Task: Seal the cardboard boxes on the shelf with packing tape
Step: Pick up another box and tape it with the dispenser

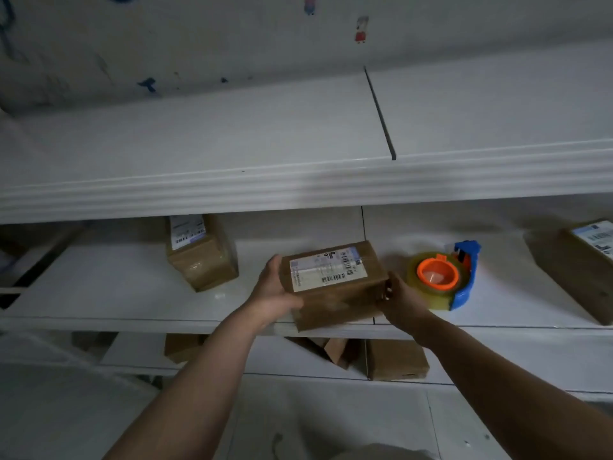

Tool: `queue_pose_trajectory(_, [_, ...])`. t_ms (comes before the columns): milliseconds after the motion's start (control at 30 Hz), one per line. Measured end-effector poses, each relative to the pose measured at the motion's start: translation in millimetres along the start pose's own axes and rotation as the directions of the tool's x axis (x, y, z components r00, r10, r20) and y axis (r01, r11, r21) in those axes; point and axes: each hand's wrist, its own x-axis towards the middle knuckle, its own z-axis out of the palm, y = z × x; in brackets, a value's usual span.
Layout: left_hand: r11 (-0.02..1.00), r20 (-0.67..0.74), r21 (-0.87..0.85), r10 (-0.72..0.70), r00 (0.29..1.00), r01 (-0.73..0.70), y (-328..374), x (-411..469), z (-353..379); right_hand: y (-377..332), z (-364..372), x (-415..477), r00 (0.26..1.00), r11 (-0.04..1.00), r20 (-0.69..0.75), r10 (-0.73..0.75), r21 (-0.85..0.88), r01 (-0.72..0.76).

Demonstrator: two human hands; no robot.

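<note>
Presently: the cardboard box [331, 287] sits between both hands at the front lip of the middle shelf [132, 293], label face up. I cannot tell whether it rests on the shelf or is lifted just clear.

Judged step: positioning this box for taping. To do it well, set it flat and square, with the seam to be taped facing up. Keep one hand pressing it down so it cannot slide when tape is drawn. Run the tape clear of the barcode label.

Grip:
- The left hand [275, 293] clasps the left end, half closed, thumb up along the edge and palm on the cardboard.
- The right hand [401, 303] has its fingers curled against the right end; how firmly, I cannot tell.

The tape dispenser [444, 277] lies on its side just beyond the right hand, untouched. A second box [202, 257] stands beyond and outboard of the left hand.
</note>
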Motion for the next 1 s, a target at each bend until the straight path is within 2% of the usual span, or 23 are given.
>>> queue_pose_trajectory(67, [0.977,-0.066,-0.201,-0.085,0.994,0.070,-6,-4,6,-1,1,-4,1.000,0.996,-0.008,-0.012,0.092,0.013])
queue_pose_trajectory(133, [0.945,-0.175,-0.313,-0.160,0.971,0.099,-12,-2,9,-5,-4,-7,0.997,0.990,-0.074,-0.021,0.135,0.031])
queue_pose_trajectory(267, [0.971,-0.354,-0.167,-0.220,0.909,0.170,-7,0,8,-16,-16,-11,0.998,0.949,-0.061,0.007,0.315,0.013])
queue_pose_trajectory(367, [0.968,-0.259,-0.204,-0.195,0.946,0.144,-5,-1,19,-16,-11,-10,0.996,0.935,0.036,0.079,0.344,-0.087])
queue_pose_trajectory(433, [0.982,-0.202,-0.126,-0.166,0.965,0.142,-7,-4,29,-9,-5,-11,0.980,0.922,0.093,0.176,0.334,-0.198])
queue_pose_trajectory(500, [0.987,-0.203,-0.067,-0.154,0.967,0.143,-8,-5,35,-3,-1,-14,0.967,0.878,0.135,0.218,0.405,-0.255])
queue_pose_trajectory(667, [0.983,-0.209,-0.103,-0.169,0.963,0.150,-9,-5,36,1,-4,-14,0.971,0.842,0.143,0.192,0.484,-0.238])
queue_pose_trajectory(767, [0.962,-0.273,-0.213,-0.226,0.935,0.171,-9,-5,34,3,-10,-7,0.983,0.860,-0.005,0.183,0.485,-0.158])
queue_pose_trajectory(833, [0.928,-0.251,-0.328,-0.265,0.931,0.176,-11,-4,34,0,-17,-7,0.985,0.809,-0.038,0.167,0.576,-0.115])
queue_pose_trajectory(900, [0.910,-0.210,-0.380,-0.256,0.944,0.163,-12,-8,36,-6,-23,-8,0.985,0.740,0.024,0.173,0.657,-0.145])
queue_pose_trajectory(1000, [0.937,-0.207,-0.316,-0.223,0.953,0.150,-9,-11,41,-17,-22,-16,0.972,0.675,0.212,0.101,0.703,-0.223])
